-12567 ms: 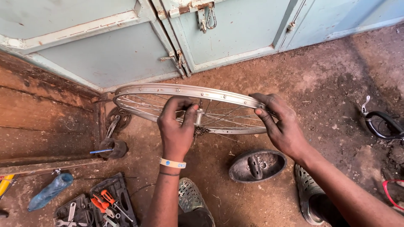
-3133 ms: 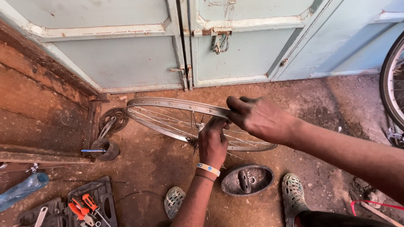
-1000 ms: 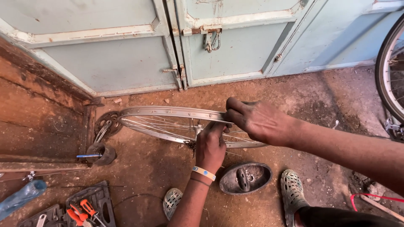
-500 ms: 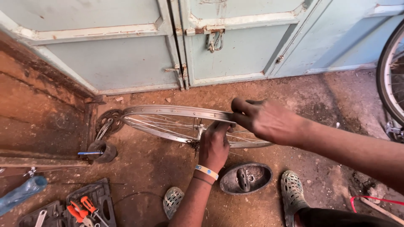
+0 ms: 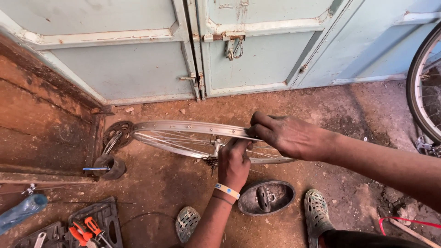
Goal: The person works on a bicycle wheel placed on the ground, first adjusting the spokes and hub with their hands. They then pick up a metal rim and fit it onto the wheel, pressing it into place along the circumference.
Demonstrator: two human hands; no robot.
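Left hand (image 5: pixel 234 161) fingers clamp the hub, right hand (image 5: pixel 284 135) fingers clamp the rim; the wheel (image 5: pixel 183 138) looks light, stiff, spokes fragile.

Wheel rim (image 5: pixel 183 126): dull silver metal, thin wire spokes. Doors (image 5: pixel 124 69): matt painted metal. Floor (image 5: pixel 358 110): rough dirt.

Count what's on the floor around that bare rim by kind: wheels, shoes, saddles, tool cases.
Wheels: 2, the bare rim held by the left hand and right hand, and a tyred wheel at the right edge.
Shoes: 2
Saddles: 1
Tool cases: 1
Total: 6
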